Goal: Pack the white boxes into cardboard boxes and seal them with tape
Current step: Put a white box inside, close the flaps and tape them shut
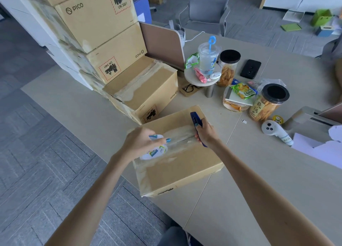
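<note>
L hand (139,144) half-hides tape roll (154,151).

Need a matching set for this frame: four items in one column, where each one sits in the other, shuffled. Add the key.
Things
1. tape roll
2. blue cutter
3. black phone
4. plastic cup

Places
A. on the small round stand
B. gripped in the right hand, over the cardboard box
C. lying flat on the table
D. held in the left hand

Pairs: 1-D, 2-B, 3-C, 4-A
</note>
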The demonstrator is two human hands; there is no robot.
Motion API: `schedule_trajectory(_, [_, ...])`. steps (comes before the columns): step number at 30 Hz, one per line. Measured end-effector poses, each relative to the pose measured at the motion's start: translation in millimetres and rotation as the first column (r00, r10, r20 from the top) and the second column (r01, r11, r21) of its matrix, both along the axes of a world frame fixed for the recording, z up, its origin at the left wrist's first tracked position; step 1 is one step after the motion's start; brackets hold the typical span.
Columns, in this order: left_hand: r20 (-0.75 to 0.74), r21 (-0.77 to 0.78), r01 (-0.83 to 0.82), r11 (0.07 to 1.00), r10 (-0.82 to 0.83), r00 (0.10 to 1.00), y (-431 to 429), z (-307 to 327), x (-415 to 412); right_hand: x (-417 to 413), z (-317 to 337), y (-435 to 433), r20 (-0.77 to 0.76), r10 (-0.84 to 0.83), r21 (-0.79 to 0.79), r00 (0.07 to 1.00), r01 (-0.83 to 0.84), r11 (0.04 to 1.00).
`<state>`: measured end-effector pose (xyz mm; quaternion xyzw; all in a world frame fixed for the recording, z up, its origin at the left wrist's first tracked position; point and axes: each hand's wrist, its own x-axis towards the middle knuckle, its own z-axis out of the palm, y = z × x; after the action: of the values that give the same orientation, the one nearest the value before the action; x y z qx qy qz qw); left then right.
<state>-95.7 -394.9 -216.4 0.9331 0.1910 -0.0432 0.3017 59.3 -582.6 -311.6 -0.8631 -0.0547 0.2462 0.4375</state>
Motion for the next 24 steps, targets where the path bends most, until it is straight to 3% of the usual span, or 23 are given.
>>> schedule_trajectory(2, [0.02, -0.41, 0.023, 0.912, -0.017, 1.0, 12.6, 1.6, -10.8, -1.7, 6.7, 0.7, 0.008, -0.004, -0.007, 1.0, 0.004, 1.0])
schedule_trajectory(4, [0.053, -0.592, 0.024, 0.806, 0.009, 0.999, 27.7, 10.4, -22.5, -0.9, 8.6, 0.9, 0.025, 0.008, -0.038, 1.0, -0.007, 0.999])
schedule_trajectory(6, [0.063, -0.549, 0.026, 0.836, 0.011, 0.998, 41.4, 14.9, -36.6, -1.7, 9.8, 2.6, 0.033, 0.023, -0.069, 0.999, -0.02, 0.997])
schedule_trajectory(10, [-0.026, -0.151, -0.046, 0.987, 0.043, 0.999, 59.0, -0.5, -61.1, -2.3, 6.4, 4.3, 0.08, 0.036, -0.129, 0.996, -0.026, 0.991])
schedule_trajectory(11, [-0.032, -0.145, -0.047, 0.988, 0.043, 0.999, 63.2, -4.6, -66.6, -1.6, 3.5, 4.6, 0.083, 0.041, -0.138, 0.996, -0.029, 0.99])
schedule_trajectory(13, [0.004, -0.407, -0.042, 0.913, 0.048, 0.999, 73.6, -6.9, -78.2, -0.4, -0.3, 5.2, 0.102, 0.053, -0.158, 0.993, -0.037, 0.987])
schedule_trajectory(15, [0.005, -0.536, -0.045, 0.843, 0.056, 0.998, 82.5, -2.8, -88.1, -1.1, 1.3, 5.8, 0.124, 0.051, -0.173, 0.991, -0.029, 0.984])
schedule_trajectory(17, [0.013, -0.424, -0.053, 0.904, 0.065, 0.998, 90.2, -9.3, -96.9, -0.5, -1.1, 6.3, 0.126, 0.043, -0.173, 0.991, -0.02, 0.985])
schedule_trajectory(20, [-0.026, 0.056, -0.026, 0.998, 0.027, 0.999, 98.8, -26.0, -102.8, -0.2, -2.8, 6.0, 0.126, 0.024, -0.166, 0.992, -0.003, 0.986])
schedule_trajectory(24, [-0.084, 0.193, -0.007, 0.981, 0.024, 0.996, 104.5, -48.9, -103.5, -3.0, 2.3, 7.2, 0.135, 0.031, -0.163, 0.99, -0.009, 0.987])
